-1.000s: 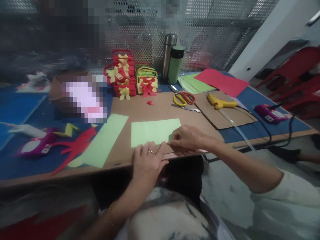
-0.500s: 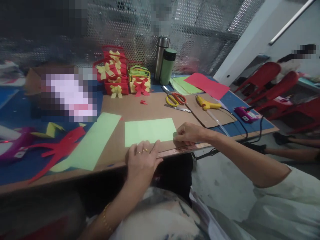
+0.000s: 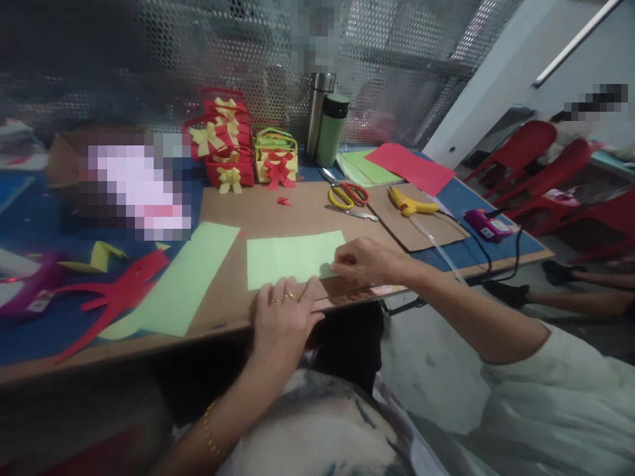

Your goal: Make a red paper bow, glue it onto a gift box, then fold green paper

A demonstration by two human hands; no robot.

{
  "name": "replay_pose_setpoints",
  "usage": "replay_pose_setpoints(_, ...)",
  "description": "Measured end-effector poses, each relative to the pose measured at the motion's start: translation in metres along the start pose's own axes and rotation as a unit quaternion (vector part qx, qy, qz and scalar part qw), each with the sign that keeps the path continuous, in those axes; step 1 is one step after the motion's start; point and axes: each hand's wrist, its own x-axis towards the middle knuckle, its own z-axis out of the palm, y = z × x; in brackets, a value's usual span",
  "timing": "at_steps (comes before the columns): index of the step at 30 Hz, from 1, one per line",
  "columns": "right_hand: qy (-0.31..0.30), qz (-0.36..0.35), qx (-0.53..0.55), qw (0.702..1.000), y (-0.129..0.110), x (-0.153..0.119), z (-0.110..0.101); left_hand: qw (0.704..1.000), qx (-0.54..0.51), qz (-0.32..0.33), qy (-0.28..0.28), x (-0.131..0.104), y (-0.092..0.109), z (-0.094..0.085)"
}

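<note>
A pale green paper sheet lies on brown cardboard near the table's front edge. My left hand rests on the sheet's near edge, fingers stretched out and lying flat, a ring showing on it. My right hand is at the sheet's right end, its fingers pinched together over the paper. Whatever is between those fingertips, if anything, is hidden. A longer pale green strip lies to the left, next to a red paper cutout.
Scissors, a yellow glue gun and a purple box with a cable lie to the right. Behind stand red paper baskets with yellow bows, a yellow one and a green flask. Red paper lies at the back.
My right hand has moved a little to the left, its fingertips now further in over the green sheet. My left hand has stayed in place.
</note>
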Motion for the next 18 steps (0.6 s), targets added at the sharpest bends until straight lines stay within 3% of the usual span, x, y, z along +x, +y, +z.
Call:
replay_pose_setpoints(4,-0.089,0.023,0.069,0.993,-0.001,0.014,0.006,0.999,-0.031,-0.018,-0.018,0.015,0.000,-0.011)
replay_pose_setpoints(8,-0.117,0.031,0.097,0.988,0.001,0.017,0.003,0.993,-0.053,-0.076,-0.075,0.043,0.000,-0.015)
replay_pose_setpoints(12,-0.106,0.001,0.065,0.992,-0.001,0.013,0.000,0.987,-0.062,-0.093,-0.117,0.062,-0.002,-0.008)
replay_pose_setpoints(18,-0.084,-0.038,0.010,0.996,0.002,0.010,0.002,0.981,-0.063,-0.097,-0.156,0.066,-0.005,-0.013)
